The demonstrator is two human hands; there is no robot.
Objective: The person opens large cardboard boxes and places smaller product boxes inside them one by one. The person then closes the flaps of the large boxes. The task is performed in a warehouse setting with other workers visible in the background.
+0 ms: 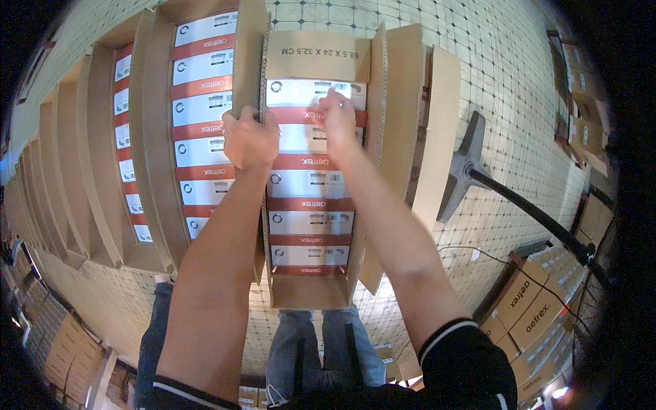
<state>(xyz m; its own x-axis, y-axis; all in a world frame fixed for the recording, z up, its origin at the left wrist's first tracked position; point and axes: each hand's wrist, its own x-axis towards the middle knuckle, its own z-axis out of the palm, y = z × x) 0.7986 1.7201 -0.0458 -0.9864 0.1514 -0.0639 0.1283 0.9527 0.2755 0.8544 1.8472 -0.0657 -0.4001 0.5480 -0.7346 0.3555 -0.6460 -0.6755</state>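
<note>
The left hand [251,143] grasps the left wall of the open carton [311,292]. The right hand [338,123], fingers curled, is over white-and-red boxes [301,221] lined up inside; whether it grips one, I cannot tell

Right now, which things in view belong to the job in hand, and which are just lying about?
Apparently in the job:
- left hand, at the open carton's left wall
- right hand, over the white-and-red boxes inside

Apparently just around:
- stand with grey foot
- stacked cartons, lower right
</note>
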